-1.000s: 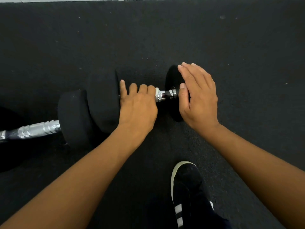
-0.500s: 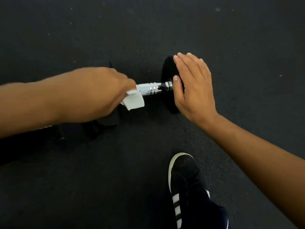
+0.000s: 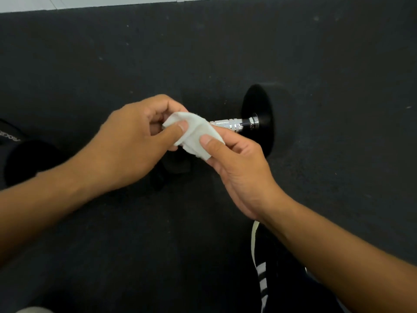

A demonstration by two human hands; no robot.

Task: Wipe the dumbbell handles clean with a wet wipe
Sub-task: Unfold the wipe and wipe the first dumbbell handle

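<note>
**Both hands on the wipe, right over the dumbbell handle**

Two-handed pinch going on here. Left hand (image 3: 133,141) curled round the left end of a crumpled white wet wipe (image 3: 196,134), thumb pressed flat on top, other fingers tucked behind and underneath. Right hand (image 3: 239,168) gripping the lower right corner of that same wipe, thumb on the front face, remaining fingers hidden under the cloth. So neither hand spread open: both clamped on the wipe, holding it bunched between them.

Wipe sitting just in front of the shiny knurled chrome dumbbell handle (image 3: 230,125). Hard to tell whether touching the metal or held just above it, since the cloth covers the spot. Only the right stretch of the handle showing, running into a black round rubber weight head (image 3: 259,123) standing on edge on the dark speckled rubber gym floor (image 3: 225,53). Left end of that dumbbell lost behind the hands.

Off to the far left, another black rounded weight (image 3: 24,159), mostly in shadow. Down at the bottom, a black sneaker with white stripes and a pale sole (image 3: 261,276), partly under the right forearm. Strip of pale flooring (image 3: 79,2) along the top edge.
</note>
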